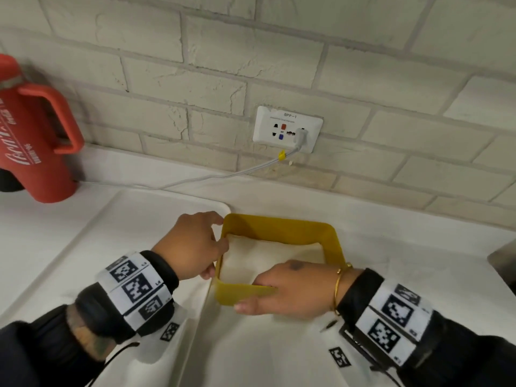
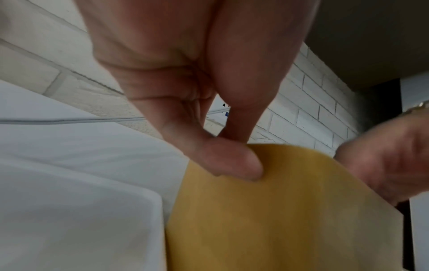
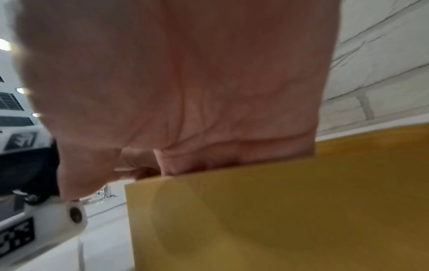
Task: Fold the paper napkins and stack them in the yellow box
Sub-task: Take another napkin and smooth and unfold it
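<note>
While both hands work at the yellow box (image 1: pixel 282 229), the left hand (image 1: pixel 192 244) pinches the box's left wall near its far corner: in the left wrist view the thumb (image 2: pixel 232 161) presses the outside face and the other fingers go over the rim. The right hand (image 1: pixel 290 289) reaches over the near wall from the right, fingers dipping inside the box and onto the folded white napkins (image 1: pixel 262 258); its thumb lies along the outside of the near wall. Whether those fingers pinch a napkin or only press on it cannot be told, since the wall hides them in the right wrist view. The hands stand apart, one at each side of the box's near-left corner.

The box sits upright on the white counter (image 1: pixel 405 241), its left wall just beside the right edge of a white tray (image 1: pixel 83 247). The napkins lie flat inside and cover the box floor. Both forearms come in low from the near edge, each wearing a marker band at the wrist; a gold bangle (image 1: pixel 339 289) sits on the right wrist.

Open counter lies to the right of the box and behind it up to the brick wall (image 1: pixel 307 65). A wall socket (image 1: pixel 287 129) with a grey cable (image 1: pixel 223 174) is behind the box. A red jug (image 1: pixel 33 135) stands at the far left, well apart.
</note>
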Action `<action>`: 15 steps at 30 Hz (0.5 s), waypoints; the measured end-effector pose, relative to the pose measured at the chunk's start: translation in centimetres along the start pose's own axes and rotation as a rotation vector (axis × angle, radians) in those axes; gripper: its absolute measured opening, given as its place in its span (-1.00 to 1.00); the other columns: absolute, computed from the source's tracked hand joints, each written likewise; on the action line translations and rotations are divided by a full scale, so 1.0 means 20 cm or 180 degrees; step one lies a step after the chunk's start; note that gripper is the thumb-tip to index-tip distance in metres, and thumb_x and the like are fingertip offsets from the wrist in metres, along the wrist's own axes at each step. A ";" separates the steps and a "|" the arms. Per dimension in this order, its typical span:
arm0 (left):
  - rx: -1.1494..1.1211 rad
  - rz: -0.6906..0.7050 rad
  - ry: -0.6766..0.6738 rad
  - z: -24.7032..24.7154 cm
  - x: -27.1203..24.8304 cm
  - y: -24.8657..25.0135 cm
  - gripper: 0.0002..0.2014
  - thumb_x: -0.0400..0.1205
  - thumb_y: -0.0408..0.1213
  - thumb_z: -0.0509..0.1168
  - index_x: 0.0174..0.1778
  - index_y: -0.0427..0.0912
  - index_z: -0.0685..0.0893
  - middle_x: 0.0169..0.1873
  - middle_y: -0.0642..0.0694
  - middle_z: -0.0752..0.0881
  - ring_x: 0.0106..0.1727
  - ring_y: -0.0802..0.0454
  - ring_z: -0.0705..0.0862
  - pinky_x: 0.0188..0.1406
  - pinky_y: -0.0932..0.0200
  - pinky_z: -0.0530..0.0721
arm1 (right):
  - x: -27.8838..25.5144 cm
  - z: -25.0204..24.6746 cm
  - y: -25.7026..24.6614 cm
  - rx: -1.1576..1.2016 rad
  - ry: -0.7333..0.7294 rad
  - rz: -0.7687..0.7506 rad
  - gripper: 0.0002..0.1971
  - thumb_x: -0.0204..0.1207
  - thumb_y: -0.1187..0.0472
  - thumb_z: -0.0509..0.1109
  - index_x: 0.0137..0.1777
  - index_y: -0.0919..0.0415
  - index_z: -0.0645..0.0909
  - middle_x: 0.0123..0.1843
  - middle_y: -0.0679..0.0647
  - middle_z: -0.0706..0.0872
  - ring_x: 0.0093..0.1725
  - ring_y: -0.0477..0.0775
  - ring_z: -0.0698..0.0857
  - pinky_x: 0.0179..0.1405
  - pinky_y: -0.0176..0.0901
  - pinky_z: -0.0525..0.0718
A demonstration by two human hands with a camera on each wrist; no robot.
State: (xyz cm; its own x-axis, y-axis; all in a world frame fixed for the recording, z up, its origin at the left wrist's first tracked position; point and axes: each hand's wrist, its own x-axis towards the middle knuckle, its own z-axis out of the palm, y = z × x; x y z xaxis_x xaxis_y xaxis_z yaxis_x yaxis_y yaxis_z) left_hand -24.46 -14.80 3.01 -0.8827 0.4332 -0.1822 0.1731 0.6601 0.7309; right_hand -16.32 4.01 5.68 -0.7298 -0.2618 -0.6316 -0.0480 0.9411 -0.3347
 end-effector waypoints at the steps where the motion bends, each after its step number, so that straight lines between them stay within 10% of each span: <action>1: -0.0037 -0.0008 0.0004 0.00 0.00 0.00 -0.64 0.74 -0.26 0.30 0.47 -0.14 0.54 -0.49 -0.10 0.81 -0.55 -0.02 0.78 -0.44 0.29 0.72 | 0.01 0.00 -0.01 -0.0032 -0.0067 0.0086 -0.34 0.47 -0.60 0.12 -0.01 0.00 0.63 -0.07 -0.02 0.65 0.05 0.04 0.63 0.22 0.00 0.63; 9: -0.0161 -0.0035 0.0006 0.01 0.00 -0.02 -0.60 0.74 -0.22 0.29 0.52 -0.14 0.50 -0.44 -0.16 0.83 -0.54 0.02 0.77 -0.44 0.34 0.69 | -0.05 -0.07 0.03 0.0050 0.0290 0.0248 -0.22 0.49 -0.54 0.20 0.60 -0.11 0.46 0.54 -0.11 0.56 0.51 -0.06 0.52 0.51 -0.13 0.47; 15: -0.0045 0.0014 0.0022 0.01 -0.01 -0.01 -0.61 0.74 -0.25 0.27 0.51 -0.15 0.50 -0.44 -0.15 0.83 -0.54 0.04 0.77 -0.45 0.37 0.67 | 0.01 -0.08 0.02 -0.0126 -0.0242 0.0575 -0.15 0.52 -0.60 -0.07 0.49 -0.02 0.57 0.46 -0.02 0.62 0.44 0.09 0.55 0.41 -0.07 0.49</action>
State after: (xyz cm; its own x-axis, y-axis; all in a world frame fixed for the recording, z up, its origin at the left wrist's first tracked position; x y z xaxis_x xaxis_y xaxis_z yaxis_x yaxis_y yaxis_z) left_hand -24.19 -14.91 2.64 -0.8849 0.4318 -0.1745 0.1708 0.6494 0.7410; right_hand -17.65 4.62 6.57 -0.6754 -0.1019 -0.7304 0.0511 0.9816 -0.1842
